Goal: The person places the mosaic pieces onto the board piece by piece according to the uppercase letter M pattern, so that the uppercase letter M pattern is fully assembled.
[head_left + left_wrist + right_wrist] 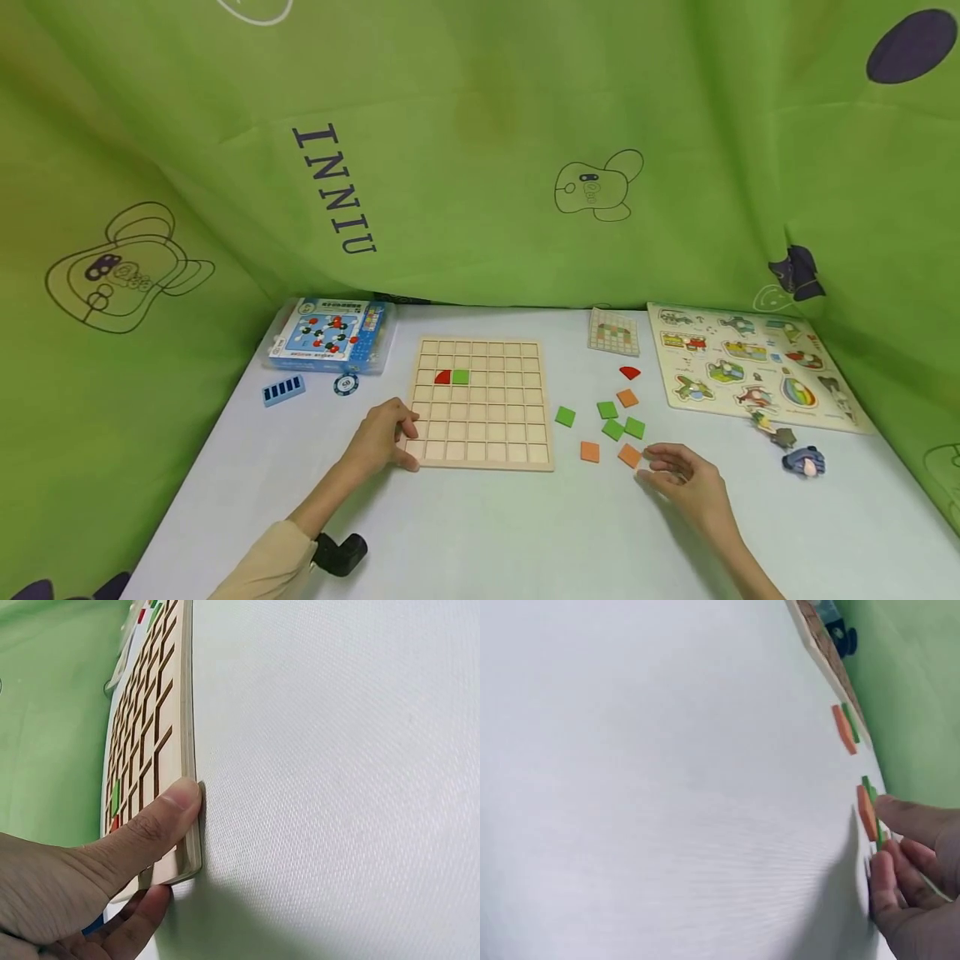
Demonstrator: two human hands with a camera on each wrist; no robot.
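A square wooden grid board (480, 433) lies on the table, with a red quarter-circle tile (443, 377) and a green square tile (461, 377) side by side in its cells. At its near left corner my left hand (378, 437) grips the edge, thumb (169, 814) on the front rim and fingers round the side. To the right of the board, my right hand (690, 483) hovers with its fingers gently bent beside an orange square tile (629, 456). Thumb and fingertips stand apart. In the right wrist view, the orange tile (866, 814) shows right beside the hand.
Several loose green tiles (612, 429), more orange tiles (590, 452) and a red quarter-circle (630, 372) lie between board and right hand. Behind them sits a small pattern card (613, 332). A picture puzzle board (750, 367) and small figures (804, 461) occupy the right; a boxed set (330, 333) the left.
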